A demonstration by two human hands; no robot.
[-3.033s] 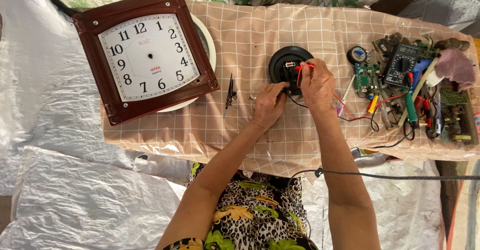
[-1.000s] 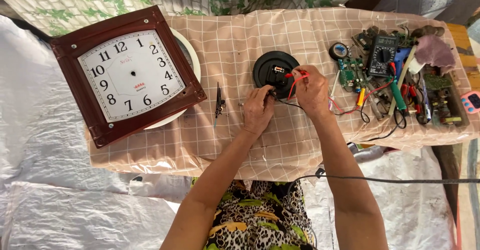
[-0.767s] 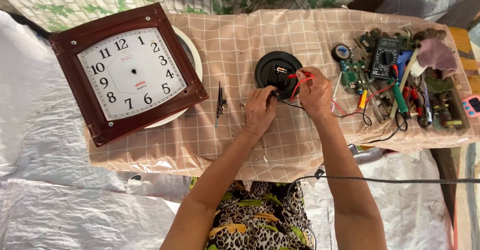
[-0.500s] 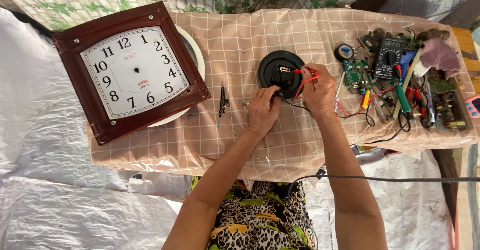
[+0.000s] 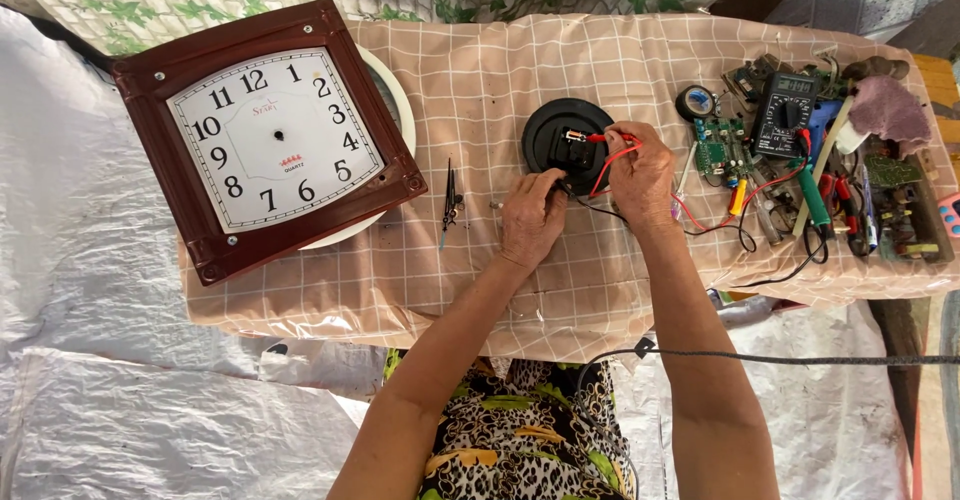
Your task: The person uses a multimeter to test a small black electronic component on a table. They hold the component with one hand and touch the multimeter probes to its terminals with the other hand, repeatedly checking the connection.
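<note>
At counter (image 5: 330, 300) centre, right hand (image 5: 640, 175) pinching red probe (image 5: 600, 138) onto black round clock movement (image 5: 568, 145); left hand (image 5: 532, 222) fingers closed, pressing black probe at its lower edge. Testing step, judging by multimeter (image 5: 785, 112) alongside; next needing steady contact.

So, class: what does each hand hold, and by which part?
Right hand: red probe, by its rear. Left hand: black probe, near its tip.
</note>
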